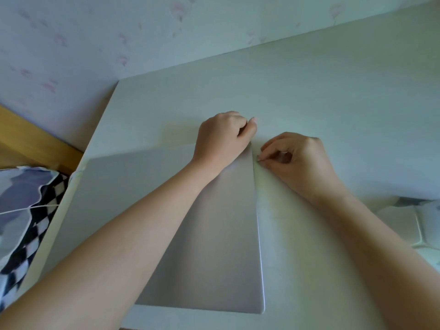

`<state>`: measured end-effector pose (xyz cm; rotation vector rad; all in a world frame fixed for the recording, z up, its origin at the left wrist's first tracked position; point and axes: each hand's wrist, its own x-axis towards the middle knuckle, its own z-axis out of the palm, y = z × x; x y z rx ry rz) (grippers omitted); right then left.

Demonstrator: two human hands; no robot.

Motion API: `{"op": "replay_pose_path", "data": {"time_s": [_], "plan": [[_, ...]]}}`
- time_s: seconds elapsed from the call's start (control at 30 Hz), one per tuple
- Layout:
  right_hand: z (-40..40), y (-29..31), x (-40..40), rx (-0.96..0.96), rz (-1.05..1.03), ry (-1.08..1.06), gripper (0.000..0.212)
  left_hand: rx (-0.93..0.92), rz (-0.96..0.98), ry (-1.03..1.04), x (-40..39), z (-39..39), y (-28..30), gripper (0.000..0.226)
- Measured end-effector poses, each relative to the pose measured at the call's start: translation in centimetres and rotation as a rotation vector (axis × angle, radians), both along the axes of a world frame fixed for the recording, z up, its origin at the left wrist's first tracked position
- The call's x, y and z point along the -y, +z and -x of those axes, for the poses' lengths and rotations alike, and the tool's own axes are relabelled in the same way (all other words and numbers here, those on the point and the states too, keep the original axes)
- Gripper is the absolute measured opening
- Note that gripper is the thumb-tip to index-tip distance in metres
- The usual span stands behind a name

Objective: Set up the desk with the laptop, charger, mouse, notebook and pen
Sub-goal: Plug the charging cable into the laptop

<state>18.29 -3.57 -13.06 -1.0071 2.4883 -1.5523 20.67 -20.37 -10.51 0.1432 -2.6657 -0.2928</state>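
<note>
A closed silver laptop (214,234) lies flat on the white desk (309,91), its long side running away from me. My left hand (222,139) sits on the laptop's far right corner, fingers curled over the far edge and thumb at the corner. Just right of that corner, my right hand (295,156) pinches a small metallic plug tip (258,159) between thumb and fingers, held against the laptop's right edge. What looks like a white charger brick with its cable (426,225) lies at the desk's right side, blurred. Mouse, notebook and pen are not in view.
A papered wall (95,32) borders the desk at the back and left. Left of the desk are a wooden bed frame (28,139) and a pillow with a black-and-white check pattern (26,210), crossed by a thin white cord (28,207).
</note>
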Motion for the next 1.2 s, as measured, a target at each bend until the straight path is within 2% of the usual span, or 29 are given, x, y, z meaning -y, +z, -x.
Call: {"op": "replay_pose_path", "data": {"time_s": [0.13,0.27,0.5,1.0,1.2], "plan": [[0.0,0.1,-0.3,-0.014,-0.007,-0.018,0.014,0.007,0.009,-0.001,0.1,0.1,-0.1,0.047],[0.0,0.6,-0.1,0.072,0.019,-0.02,0.017,0.029,0.014,0.02,0.3,0.3,0.0,0.047],[0.3,1.2,0.3,0.245,0.187,-0.011,0.023,0.296,-0.087,0.087,-0.1,1.5,0.4,0.064],[-0.7,1.3,0.8,0.343,0.279,0.069,0.028,0.293,-0.118,0.053,0.6,1.7,1.7,0.07],[0.1,2.3,-0.5,0.457,0.403,0.046,0.031,0.272,-0.145,0.073,1.3,1.9,2.3,0.07]]}}
